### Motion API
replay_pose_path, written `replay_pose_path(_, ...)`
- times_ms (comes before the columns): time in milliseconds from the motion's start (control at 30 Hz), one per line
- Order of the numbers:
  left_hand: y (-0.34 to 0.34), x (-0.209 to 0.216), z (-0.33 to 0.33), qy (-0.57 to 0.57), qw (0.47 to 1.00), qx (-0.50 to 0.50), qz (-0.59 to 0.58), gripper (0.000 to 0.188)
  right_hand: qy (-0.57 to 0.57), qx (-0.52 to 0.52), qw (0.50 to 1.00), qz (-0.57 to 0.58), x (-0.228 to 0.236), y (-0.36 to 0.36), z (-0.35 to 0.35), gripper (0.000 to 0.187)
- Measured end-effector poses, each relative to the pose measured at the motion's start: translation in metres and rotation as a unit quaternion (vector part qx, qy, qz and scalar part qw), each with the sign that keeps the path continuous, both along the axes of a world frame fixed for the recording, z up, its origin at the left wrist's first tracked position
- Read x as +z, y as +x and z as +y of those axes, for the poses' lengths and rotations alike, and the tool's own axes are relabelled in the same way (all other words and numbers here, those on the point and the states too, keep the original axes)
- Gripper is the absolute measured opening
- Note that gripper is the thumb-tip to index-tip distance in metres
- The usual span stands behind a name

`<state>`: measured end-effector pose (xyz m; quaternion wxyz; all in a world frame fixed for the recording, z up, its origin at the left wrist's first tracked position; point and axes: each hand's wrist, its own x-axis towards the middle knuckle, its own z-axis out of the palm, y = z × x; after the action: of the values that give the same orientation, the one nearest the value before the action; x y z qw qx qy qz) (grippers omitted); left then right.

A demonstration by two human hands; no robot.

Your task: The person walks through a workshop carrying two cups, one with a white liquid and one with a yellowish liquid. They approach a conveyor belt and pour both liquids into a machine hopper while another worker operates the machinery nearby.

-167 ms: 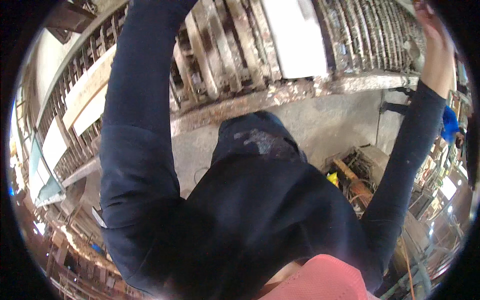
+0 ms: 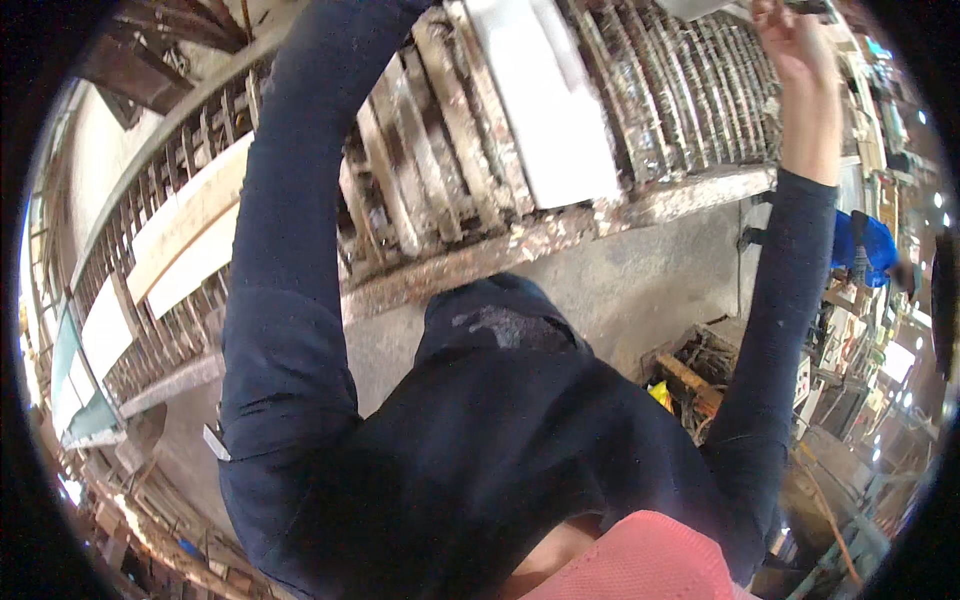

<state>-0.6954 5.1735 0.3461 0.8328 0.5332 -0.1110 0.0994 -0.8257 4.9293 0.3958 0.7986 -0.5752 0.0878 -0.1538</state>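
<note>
Both arms raised overhead, dark navy sleeves filling most of the head view

Right hand (image 2: pixel 790 45) at the upper edge of the view, fingers curled around the end of a pale flat panel edge (image 2: pixel 715 8) just left of it; looks like a closed grip, though the fisheye rim cuts off most of what it holds

Left hand out of view: the left sleeve (image 2: pixel 290 230) runs up past the top edge, so whether it is open or closed cannot be told

Directly below and left of the right hand: rusty slatted metal rack (image 2: pixel 690 100), many thin bars side by side, crusted with pale residue. A white flat rectangular board (image 2: pixel 545 110) lies across the slats, further left of the hand, between the two arms

Below the rack: grey concrete floor (image 2: pixel 640 290). Well below the right hand, beside the forearm, a person in a blue top (image 2: pixel 860 245) stands near cluttered shelving

Judgement on handling: with one hand unseen and the reach high, a firm wrap round the panel edge matters; keep the wrist straight, keep the panel level above the slats, and avoid dragging it over the crusted bars where it could catch
</note>
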Motion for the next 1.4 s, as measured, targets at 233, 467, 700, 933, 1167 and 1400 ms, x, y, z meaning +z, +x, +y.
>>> replay_pose_path(233,0.004,0.017,-0.007,-0.017,1.0,-0.025,0.003,0.015,-0.032,0.06,0.997,-0.023,-0.007,0.013,0.002,0.023)
replay_pose_path(467,0.008,0.021,-0.008,-0.003,0.999,-0.049,-0.019,0.016,-0.014,0.052,0.998,0.012,-0.019,0.021,-0.014,0.028)
replay_pose_path(700,0.014,0.009,-0.006,-0.07,0.99,-0.113,-0.05,0.017,-0.046,0.067,0.997,-0.002,-0.015,0.011,0.014,0.024)
replay_pose_path(933,0.008,0.003,-0.019,-0.013,0.993,-0.11,0.037,0.019,-0.045,-0.013,0.999,-0.015,-0.022,0.002,0.005,0.037)
replay_pose_path(1167,0.033,-0.011,-0.009,-0.078,0.983,-0.153,0.068,0.016,0.04,0.013,0.998,-0.052,-0.023,0.006,0.011,0.05)
replay_pose_path(1400,0.063,-0.01,0.014,-0.023,0.978,-0.206,0.034,0.027,0.053,-0.017,0.998,0.01,0.0,-0.007,0.029,0.061)
